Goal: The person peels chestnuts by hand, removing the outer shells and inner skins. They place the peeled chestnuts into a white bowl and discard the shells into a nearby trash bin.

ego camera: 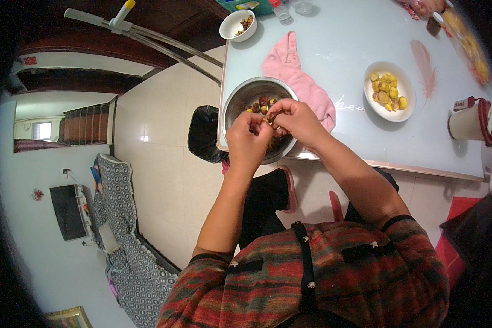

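Over a steel bowl [238, 92] at the table's left edge, my left hand [250, 137] and my right hand [297, 121] meet, fingertips pinched together on a small brown chestnut [269, 119]. Which hand carries more of it is hard to tell. Chestnuts [264, 102], some showing yellow flesh, lie in the bowl, partly hidden by the hands. A pink cloth [307, 86] lies against the bowl's far right side. Farther right, a white bowl [371, 92] holds peeled yellow chestnuts [387, 92]. Another white bowl [228, 25] at the far left corner contains brown shell pieces [244, 25].
A black bag-lined bin [205, 133] stands on the floor beside the table's left edge [224, 61]. Toward the right are a pink feather [425, 67], a cream cup with a dark red lid [467, 123] and a small jar [434, 24]. A red-capped bottle [282, 14] stands at the back.
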`<action>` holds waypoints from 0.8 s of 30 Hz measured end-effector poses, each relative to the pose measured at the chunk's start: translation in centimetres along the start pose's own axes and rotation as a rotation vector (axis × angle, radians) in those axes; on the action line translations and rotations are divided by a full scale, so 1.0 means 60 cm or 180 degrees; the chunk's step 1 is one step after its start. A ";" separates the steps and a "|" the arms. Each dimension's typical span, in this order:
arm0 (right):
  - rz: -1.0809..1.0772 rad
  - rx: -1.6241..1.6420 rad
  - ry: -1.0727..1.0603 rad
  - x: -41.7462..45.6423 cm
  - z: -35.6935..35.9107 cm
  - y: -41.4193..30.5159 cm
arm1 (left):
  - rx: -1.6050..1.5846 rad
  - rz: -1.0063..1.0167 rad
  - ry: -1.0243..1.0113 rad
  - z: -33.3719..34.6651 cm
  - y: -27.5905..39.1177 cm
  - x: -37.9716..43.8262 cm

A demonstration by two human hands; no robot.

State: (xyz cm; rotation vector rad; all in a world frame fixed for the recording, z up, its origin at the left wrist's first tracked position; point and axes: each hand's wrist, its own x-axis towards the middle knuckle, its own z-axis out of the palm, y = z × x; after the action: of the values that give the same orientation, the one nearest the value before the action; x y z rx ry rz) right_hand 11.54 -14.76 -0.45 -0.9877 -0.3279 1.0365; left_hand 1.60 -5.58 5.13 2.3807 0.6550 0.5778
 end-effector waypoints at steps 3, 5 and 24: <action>0.0204 0.0208 0.0037 -0.003 -0.001 -0.007 | -0.1121 -0.1016 -0.0154 -0.007 -0.007 0.009; 0.0286 0.0410 0.0037 -0.005 -0.003 -0.015 | -0.1963 -0.1706 -0.0277 -0.016 -0.015 0.018; -0.1157 -0.0991 0.2695 -0.067 -0.248 -0.162 | -0.1667 -0.2212 0.0910 -0.139 -0.288 0.038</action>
State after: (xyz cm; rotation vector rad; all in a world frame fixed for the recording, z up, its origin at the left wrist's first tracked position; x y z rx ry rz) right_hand 24.67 -27.43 0.08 -1.4868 0.0446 0.1821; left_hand -6.49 11.42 0.64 1.4680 1.2109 0.6699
